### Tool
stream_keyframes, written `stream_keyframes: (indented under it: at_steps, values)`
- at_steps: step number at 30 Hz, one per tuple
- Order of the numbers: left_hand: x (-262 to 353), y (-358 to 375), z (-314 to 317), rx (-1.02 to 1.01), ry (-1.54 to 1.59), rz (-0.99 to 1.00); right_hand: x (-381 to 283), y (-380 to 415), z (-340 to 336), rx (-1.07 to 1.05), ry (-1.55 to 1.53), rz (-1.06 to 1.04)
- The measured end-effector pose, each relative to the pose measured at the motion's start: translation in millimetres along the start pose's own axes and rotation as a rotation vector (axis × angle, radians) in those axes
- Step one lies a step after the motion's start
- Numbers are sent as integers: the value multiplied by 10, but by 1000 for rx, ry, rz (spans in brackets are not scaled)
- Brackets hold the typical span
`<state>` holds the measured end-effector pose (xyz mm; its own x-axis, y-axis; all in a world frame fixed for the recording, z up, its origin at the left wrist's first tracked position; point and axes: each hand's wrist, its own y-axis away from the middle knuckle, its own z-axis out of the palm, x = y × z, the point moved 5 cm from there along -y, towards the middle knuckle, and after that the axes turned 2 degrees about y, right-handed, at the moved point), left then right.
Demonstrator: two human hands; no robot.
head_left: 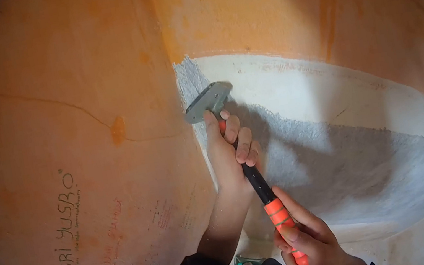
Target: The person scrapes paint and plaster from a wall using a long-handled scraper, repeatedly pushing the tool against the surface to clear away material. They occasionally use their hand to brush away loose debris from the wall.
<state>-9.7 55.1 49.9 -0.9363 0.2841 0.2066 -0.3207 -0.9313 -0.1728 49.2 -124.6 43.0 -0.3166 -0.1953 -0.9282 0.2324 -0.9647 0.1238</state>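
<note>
I hold a long-handled scraper [256,181] with both hands against a wall corner. Its flat grey metal blade head [208,101] presses on the wall at the edge where orange paint meets a bare grey patch [329,163]. My left hand [231,152] grips the black shaft just below the blade, fingers wrapped around it. My right hand [304,240] is closed around the orange grip at the lower end of the handle. Dark sleeves cover both forearms near the bottom of the view.
The left wall [65,129] is orange with a thin crack and handwritten scribbles low down. The right wall has orange paint above, a white band [327,85] and scraped grey plaster below. A small green object [243,262] peeks out beside my sleeve.
</note>
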Motion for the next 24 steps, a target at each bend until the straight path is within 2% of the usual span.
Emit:
stream_keyframes:
  at_steps: [2,3,6,8,10,12,14,16,20,24]
  values:
    - [1,-4,19,-30,-3,15,59,48,19,6,-10,-5]
    - [-27,42,-14,38,-35,-17,135,92,15,26,-30,6]
    - [20,-26,53,-14,26,-8,101,62,-21,35,-60,32]
    - [0,23,7,14,6,-3,-92,29,-2,-44,-37,8]
    - [22,-5,42,14,-36,27,29,53,11,-93,-35,-5]
    - [-16,-23,46,-35,-10,3,145,58,0,55,-89,-17]
    - [47,-79,98,-94,12,46,10,30,13,52,-113,32]
    - [33,-89,105,-74,30,67,-128,-10,-17,-1,-14,-12]
    - [-11,-67,105,-81,19,15,36,50,-33,22,-77,-16]
    - [18,-76,124,-87,71,59,-142,22,25,0,-29,1]
